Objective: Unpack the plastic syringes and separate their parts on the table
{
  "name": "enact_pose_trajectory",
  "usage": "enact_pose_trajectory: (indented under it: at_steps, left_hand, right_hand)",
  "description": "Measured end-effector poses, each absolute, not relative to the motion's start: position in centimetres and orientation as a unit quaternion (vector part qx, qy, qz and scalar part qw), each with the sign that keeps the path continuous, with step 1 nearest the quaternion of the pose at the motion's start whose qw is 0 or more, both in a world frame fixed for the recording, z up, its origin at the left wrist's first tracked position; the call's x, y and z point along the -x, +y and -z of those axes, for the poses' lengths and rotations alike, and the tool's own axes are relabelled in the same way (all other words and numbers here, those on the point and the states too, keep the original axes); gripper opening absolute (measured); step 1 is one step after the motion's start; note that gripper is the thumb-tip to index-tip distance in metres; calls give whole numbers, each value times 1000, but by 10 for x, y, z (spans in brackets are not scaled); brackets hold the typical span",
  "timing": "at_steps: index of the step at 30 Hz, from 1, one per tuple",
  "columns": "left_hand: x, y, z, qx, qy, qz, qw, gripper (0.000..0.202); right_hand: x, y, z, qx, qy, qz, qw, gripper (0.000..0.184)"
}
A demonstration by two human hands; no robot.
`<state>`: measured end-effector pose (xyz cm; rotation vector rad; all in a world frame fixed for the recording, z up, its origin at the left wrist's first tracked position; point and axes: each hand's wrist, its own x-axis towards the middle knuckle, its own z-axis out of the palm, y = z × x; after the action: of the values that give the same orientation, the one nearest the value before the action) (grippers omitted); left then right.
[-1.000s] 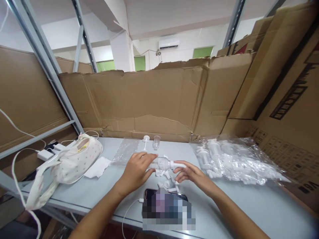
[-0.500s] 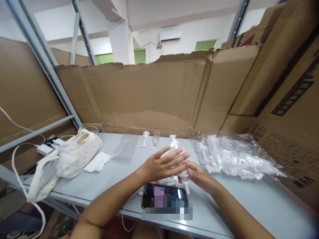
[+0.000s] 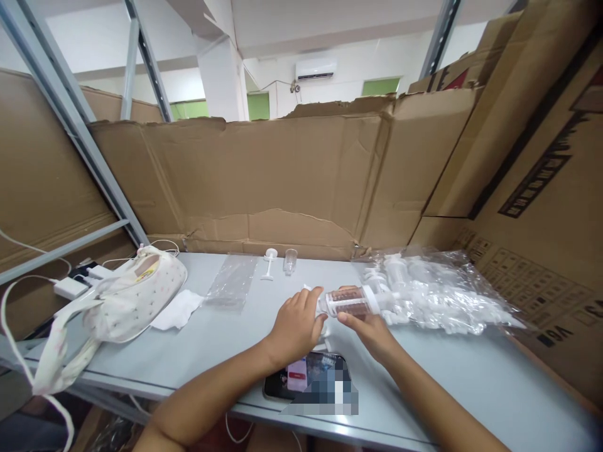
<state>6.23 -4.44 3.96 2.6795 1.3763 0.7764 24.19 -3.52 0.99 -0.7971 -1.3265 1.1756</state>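
A clear plastic syringe with ribbed walls and a white collar at its right end lies level between my hands. My right hand is closed round its barrel, thumb in front. At its left, narrow end, my left hand is closed with curled fingers; what the fingertips pinch there is partly hidden. Small white plastic parts lie on the table just below my hands, partly covered. Further back stand a white plunger piece and a small clear cylinder.
A phone lies at the table's front edge. To the right is a clear bag of white plastic parts. At left are an empty plastic bag, white paper and a cloth bag. Cardboard walls the back.
The syringe has turned from steep to level. My left hand has gone from outstretched fingers to curled ones at its narrow end. My right hand keeps its hold, and the view has shifted slightly.
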Motion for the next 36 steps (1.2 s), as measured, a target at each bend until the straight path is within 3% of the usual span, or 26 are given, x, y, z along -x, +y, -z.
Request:
enact_pose_trajectory:
  at_steps: [3,8,13,17,19,22,25,28,30,34,36]
  left_hand:
    - [-65,-42,-35,-855,483,-182,47,23]
    - [-58,-39,-40,-864,475,-122,115,25]
    - [-44,-36,-42,-849,295,-179,400,36]
    - [-43,-36,-35,-750,195,-126,619,49]
    - [-45,-37,-34,-752,220,-176,596,46]
    - [-50,-37,-34,-804,334,-289,398,31]
    - [-51,-37,-32,-844,411,-286,191,24]
    - [-48,-36,-30,-863,413,-264,122,23]
    - [-45,-35,-32,-862,383,-265,201,30]
    - [-40,-32,-38,-786,260,-196,526,59]
    - [-40,-31,-39,-753,239,-175,587,64]
  right_hand:
    - [-238,-38,-10,339,-572,-495,560,46]
    - [-241,-39,-11,329,-565,-526,544,44]
    - [-249,-39,-13,262,-598,-574,495,48]
    - [-254,-40,-14,203,-627,-595,460,52]
    - [-255,-38,-14,201,-623,-588,476,51]
    - [-253,-35,-12,239,-603,-559,516,46]
    - [-248,-34,-11,276,-601,-533,527,44]
    - [-245,-36,-9,264,-605,-539,523,45]
    - [-246,-38,-8,253,-603,-548,521,45]
    - [-251,-41,-7,231,-619,-575,483,50]
    - [-252,-40,-8,222,-620,-584,474,51]
